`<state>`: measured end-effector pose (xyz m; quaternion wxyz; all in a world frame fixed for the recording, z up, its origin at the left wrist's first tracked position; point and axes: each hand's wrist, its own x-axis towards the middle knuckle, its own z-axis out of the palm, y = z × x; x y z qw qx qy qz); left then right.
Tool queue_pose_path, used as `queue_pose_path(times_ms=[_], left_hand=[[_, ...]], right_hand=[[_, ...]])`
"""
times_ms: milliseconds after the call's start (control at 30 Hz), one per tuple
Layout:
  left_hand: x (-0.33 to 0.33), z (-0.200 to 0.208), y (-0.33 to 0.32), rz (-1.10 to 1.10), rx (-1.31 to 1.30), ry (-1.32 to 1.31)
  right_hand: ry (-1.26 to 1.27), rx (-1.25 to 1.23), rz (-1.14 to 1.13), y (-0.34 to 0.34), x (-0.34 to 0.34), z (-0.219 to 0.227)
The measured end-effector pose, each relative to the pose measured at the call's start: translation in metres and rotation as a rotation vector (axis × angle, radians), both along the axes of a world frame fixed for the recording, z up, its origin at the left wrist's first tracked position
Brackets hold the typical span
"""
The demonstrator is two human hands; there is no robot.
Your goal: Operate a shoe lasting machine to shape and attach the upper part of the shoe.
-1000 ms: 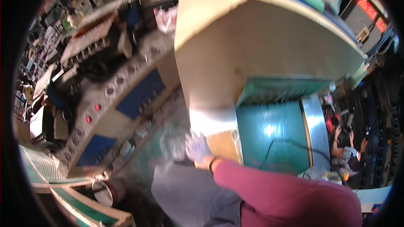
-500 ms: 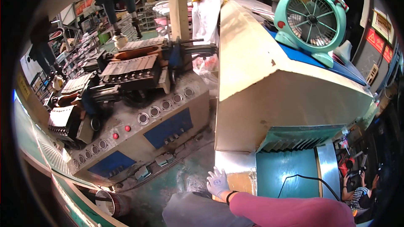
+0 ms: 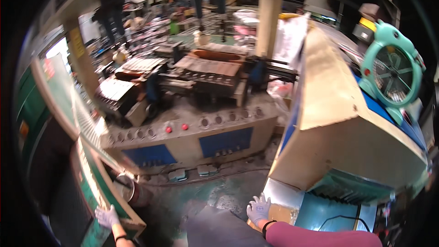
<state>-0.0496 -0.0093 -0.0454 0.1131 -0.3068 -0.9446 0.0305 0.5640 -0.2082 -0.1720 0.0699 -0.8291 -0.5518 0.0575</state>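
My right hand (image 3: pixel 259 209), in a light glove with a dark wristband, rests with fingers spread on the brown board (image 3: pixel 280 215) beside the conveyor belt (image 3: pixel 325 210). That blue-green belt runs out from under the hood of a beige box-shaped machine (image 3: pixel 347 148). At the lower left, my gloved left hand (image 3: pixel 107 217) lies with fingers stretched on the green panel (image 3: pixel 93 192) with a pale wooden edge. Neither hand holds anything that I can see.
A long beige press machine (image 3: pixel 192 146) with gauges, red buttons and clamping heads stands ahead. Foot pedals (image 3: pixel 208 170) lie at its base. A bucket (image 3: pixel 125 187) stands near the green panel. On the beige machine sits a mint-green animal-shaped fan (image 3: pixel 394 71). A cable crosses the belt.
The view has swung left, so the machines appear farther right. My left hand has come into view on the green panel. My right hand stays on the board.
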Motion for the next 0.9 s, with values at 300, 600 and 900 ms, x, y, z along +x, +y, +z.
queue_pose_path(times_ms=[300,600,900], left_hand=[[0.039,0.039,-0.012,0.043,0.122,-0.199],[0.045,0.040,-0.011,0.042,0.144,-0.203],[0.040,0.036,-0.014,-0.029,0.260,-0.181]], right_hand=[[0.004,0.039,-0.043,-0.006,0.001,-0.012],[0.027,0.033,-0.030,-0.007,0.006,-0.011],[0.002,0.074,0.005,-0.006,0.003,-0.013]])
